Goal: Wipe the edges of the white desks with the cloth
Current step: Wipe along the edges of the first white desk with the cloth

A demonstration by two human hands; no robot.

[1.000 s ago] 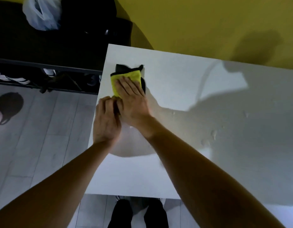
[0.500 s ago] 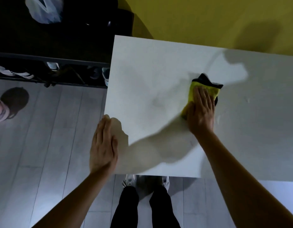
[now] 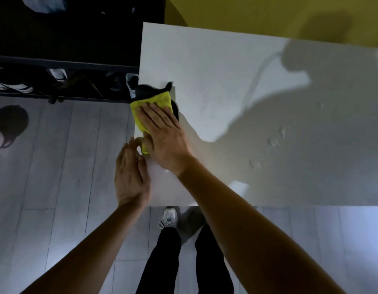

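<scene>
Yellow cloth (image 3: 151,107) under flat right hand (image 3: 162,134), white desk (image 3: 226,92) left edge

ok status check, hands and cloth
Right hand flat on cloth at desk left edge. Left hand open, beside that edge. Nothing in the way.

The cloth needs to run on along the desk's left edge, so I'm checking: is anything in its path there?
Toward the person, the left hand rests on that edge, just behind the cloth under the right hand. Toward the wall, the white desk edge looks bare.
</scene>
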